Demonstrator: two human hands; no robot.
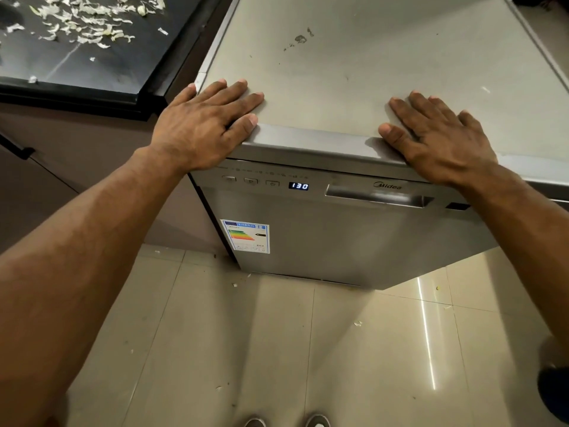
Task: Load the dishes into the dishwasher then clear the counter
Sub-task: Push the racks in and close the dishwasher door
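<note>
The dishwasher (354, 241) stands in the middle of the view with its door closed, and the person stands in front of it and looks down on it. The left hand (203, 121) lies flat on the front left corner of the dishwasher's grey top (354, 72), palm down, with the fingers straight and a little spread; it grasps nothing. The right hand (437, 140) lies in the same way on the front edge of the top, more to the right side, also released and flat, with its thumb pointing toward the left hand; the two hands are well apart. On the front of the dishwasher, below the left hand, there is a row of small buttons (251, 181), and just right of them a blue display (298, 186) shows 130. Right of the display is the recessed door handle (378, 197), with the brand name Midea above it. An energy label (246, 236) with coloured bars is stuck on the door near its left edge, below the buttons. On the top of the dishwasher, behind the hands, there are some dark spots (301, 39). Just beside the dishwasher on its left is a black tabletop (92, 72), and many pale vegetable scraps (86, 29) are scattered on its far part. In front of the dishwasher is a beige tiled floor (277, 349) with a few small crumbs (357, 323) on it, and the tips of two shoes (255, 422) show at the lower edge
</note>
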